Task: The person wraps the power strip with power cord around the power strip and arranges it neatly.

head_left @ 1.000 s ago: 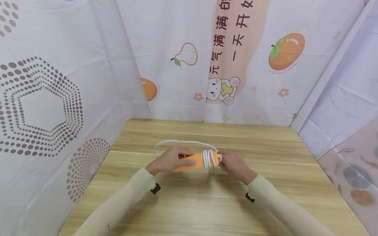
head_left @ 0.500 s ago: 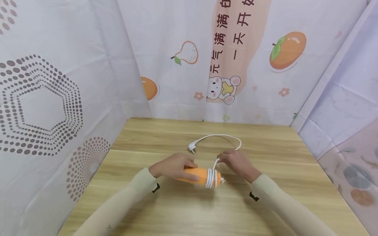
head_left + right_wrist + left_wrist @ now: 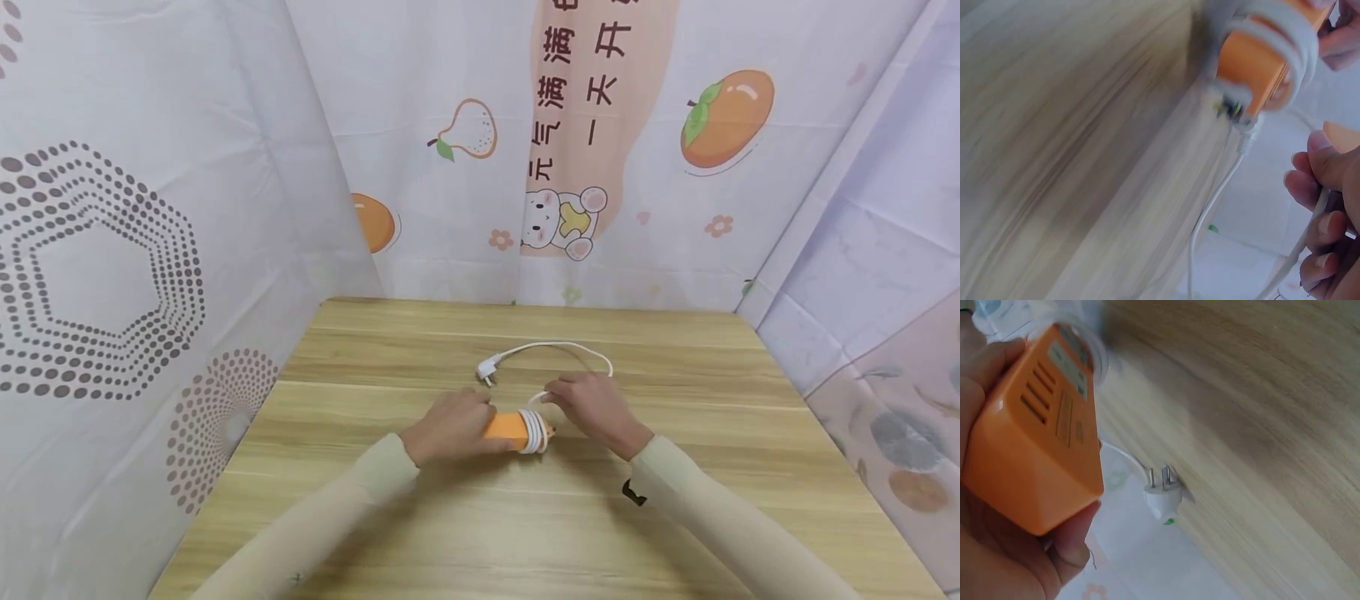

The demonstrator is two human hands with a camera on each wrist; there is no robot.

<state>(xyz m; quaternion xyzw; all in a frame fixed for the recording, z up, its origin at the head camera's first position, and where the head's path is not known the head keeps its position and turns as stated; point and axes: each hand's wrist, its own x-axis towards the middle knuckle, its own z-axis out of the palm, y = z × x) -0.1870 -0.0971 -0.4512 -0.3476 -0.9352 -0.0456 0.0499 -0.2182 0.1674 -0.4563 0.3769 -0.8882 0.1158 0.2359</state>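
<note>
My left hand [image 3: 450, 429] grips an orange power strip [image 3: 504, 427] by its left end, thumb along the near side. Slots and a printed label show on its face [image 3: 1054, 400] in the left wrist view. White cord [image 3: 534, 432] is wound in several turns around the strip's right end. Just beyond that end, my right hand [image 3: 600, 408] pinches the cord between thumb and fingers, also seen in the right wrist view, where the cord [image 3: 1300, 240] runs on below the fingers. The free length curves over the table to a white pronged plug [image 3: 487, 367].
The wood-grain table [image 3: 420, 542] extends around both hands. Printed white curtains [image 3: 420, 275] stand along its back, left and right sides. A dark wrist strap piece [image 3: 633, 493] hangs under the right sleeve.
The right hand has gone from the strip's end to the cord beyond it. The strip dipped toward me, then rose slightly and turned. The plug came into view and now lies behind it.
</note>
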